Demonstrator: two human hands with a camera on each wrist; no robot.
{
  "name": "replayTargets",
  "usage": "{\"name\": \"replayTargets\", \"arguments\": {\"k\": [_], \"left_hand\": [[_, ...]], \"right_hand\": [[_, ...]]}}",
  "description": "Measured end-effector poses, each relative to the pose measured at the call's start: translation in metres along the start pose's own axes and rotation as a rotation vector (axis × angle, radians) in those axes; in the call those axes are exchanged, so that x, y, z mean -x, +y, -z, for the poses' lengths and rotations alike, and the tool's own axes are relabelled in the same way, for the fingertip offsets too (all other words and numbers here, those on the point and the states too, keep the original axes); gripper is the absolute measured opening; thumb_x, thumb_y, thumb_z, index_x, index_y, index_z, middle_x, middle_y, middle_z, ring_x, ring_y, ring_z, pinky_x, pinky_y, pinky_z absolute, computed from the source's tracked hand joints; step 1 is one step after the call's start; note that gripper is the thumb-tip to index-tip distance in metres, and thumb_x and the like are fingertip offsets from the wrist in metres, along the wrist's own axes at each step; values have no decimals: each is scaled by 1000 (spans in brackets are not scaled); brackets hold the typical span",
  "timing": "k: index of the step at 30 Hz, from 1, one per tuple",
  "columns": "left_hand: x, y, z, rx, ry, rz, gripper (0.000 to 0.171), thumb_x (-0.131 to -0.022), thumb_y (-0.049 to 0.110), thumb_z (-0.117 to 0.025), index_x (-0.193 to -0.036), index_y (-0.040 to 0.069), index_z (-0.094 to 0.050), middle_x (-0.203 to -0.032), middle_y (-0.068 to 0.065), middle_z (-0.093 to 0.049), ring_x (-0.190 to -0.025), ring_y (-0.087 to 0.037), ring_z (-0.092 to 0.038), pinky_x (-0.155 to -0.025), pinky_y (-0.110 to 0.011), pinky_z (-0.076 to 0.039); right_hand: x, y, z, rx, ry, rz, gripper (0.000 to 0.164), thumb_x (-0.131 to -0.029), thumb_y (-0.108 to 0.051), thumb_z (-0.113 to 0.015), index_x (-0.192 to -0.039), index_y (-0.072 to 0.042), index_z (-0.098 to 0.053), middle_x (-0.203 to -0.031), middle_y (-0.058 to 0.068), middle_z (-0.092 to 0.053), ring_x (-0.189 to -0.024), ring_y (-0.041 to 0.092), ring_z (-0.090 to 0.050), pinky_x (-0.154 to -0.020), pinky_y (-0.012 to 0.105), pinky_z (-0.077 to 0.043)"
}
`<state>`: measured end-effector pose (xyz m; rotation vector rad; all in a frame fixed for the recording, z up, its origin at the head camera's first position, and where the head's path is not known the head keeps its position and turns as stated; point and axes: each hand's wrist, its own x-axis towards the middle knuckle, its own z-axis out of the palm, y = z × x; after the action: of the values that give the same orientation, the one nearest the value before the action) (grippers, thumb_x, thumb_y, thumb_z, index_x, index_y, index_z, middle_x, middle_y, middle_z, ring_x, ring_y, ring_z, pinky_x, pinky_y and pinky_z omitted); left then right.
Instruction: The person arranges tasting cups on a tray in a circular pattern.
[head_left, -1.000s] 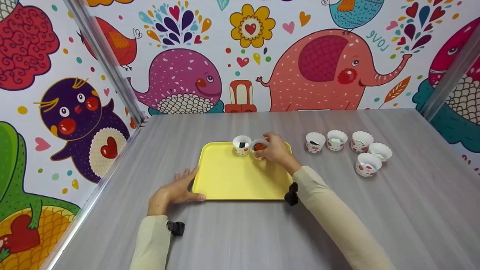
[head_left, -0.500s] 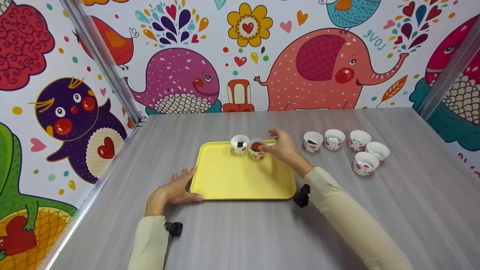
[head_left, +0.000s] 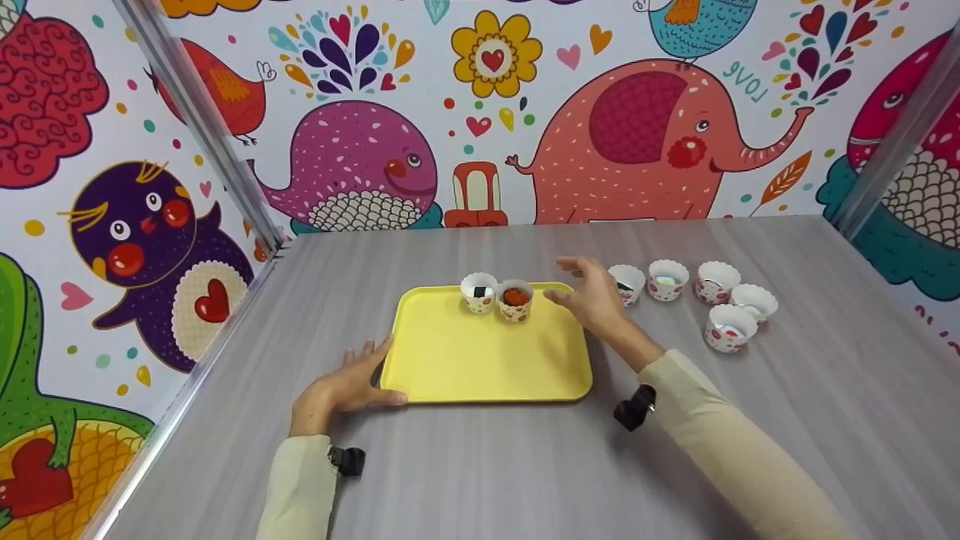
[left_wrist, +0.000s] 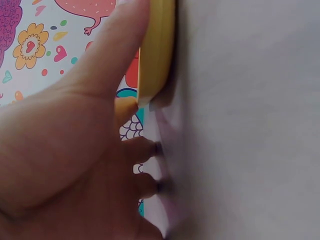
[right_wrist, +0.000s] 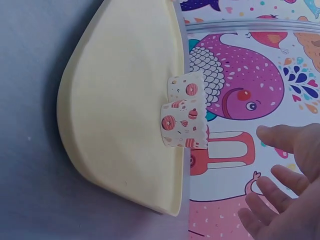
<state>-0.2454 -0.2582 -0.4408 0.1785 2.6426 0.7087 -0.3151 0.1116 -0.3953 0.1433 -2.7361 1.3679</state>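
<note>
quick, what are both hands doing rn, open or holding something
Left hand: open, touching the yellow tray at its left edge.
Right hand: open, holding nothing.

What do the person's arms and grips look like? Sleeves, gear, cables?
Left sleeve and right sleeve: long, plain, pale cream, ending short of the hand. Small, blocky left wrist unit and right wrist unit, both black; no cables visible. Left grip and right grip: bare five-fingered human hands, no gloves.
</note>
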Motion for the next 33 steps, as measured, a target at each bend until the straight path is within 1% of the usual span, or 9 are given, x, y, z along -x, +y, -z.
{"name": "replayTargets", "arguments": {"k": [5, 12, 16, 20, 24, 28, 33], "left_hand": [[0, 0, 0, 1, -5, 2, 117, -80, 50, -80, -163, 13, -7, -163, -34, 0, -146, -62, 6, -116, -75, -8], [1, 0, -1, -10, -15, 9, 117, -80, 53, -79, -162, 12, -6, -163, -35, 0, -146, -63, 7, -114, -77, -8], [1, -1, -1, -9, -16, 5, 117, -81, 51, -79, -162, 11, -6, -163, -36, 1, -145, -63, 8, -115, -76, -7], [1, 0, -1, -6, -16, -8, 116, -82, 50, -79, -162, 9, -6, -162, -37, 1, -144, -64, 8, -116, -75, -6], [1, 0, -2, 4, -18, -13, 116, -81, 50, -79, -162, 10, -6, -162, -37, 1, -145, -64, 8, -116, -74, -5], [0, 0, -1, 12, -19, -2, 116, -81, 49, -80, -162, 11, -6, -163, -35, 2, -146, -62, 8, -117, -74, -5], [0, 0, -1, 7, -18, 6, 116, -81, 50, -79, -162, 12, -5, -164, -34, 2, -146, -62, 8, -116, -75, -5]], "right_hand": [[8, 7, 11, -20, 30, 4, 56, -89, -15, -76, -140, -3, -55, -144, 19, -54, -137, 35, -47, -112, 49, -44], [19, 21, 26, -2, 69, 23, 54, -89, -14, -75, -138, -2, -56, -142, 22, -55, -136, 38, -48, -110, 51, -45], [24, 29, 32, 5, 93, 60, 53, -88, -10, -76, -136, 1, -57, -139, 24, -56, -133, 39, -51, -109, 51, -46], [31, 37, 38, 9, 136, 100, 52, -85, -6, -77, -133, 3, -59, -134, 26, -58, -129, 40, -53, -109, 51, -44], [37, 43, 46, 64, 170, 124, 53, -84, -6, -78, -132, 3, -59, -130, 29, -58, -125, 43, -53, -107, 53, -43], [45, 48, 57, 128, 177, 140, 54, -85, -6, -77, -134, 4, -57, -130, 30, -55, -122, 43, -50, -104, 55, -41], [52, 53, 69, 177, 195, 158, 55, -84, -7, -78, -134, 5, -56, -135, 29, -53, -129, 44, -47, -110, 57, -35]]}}
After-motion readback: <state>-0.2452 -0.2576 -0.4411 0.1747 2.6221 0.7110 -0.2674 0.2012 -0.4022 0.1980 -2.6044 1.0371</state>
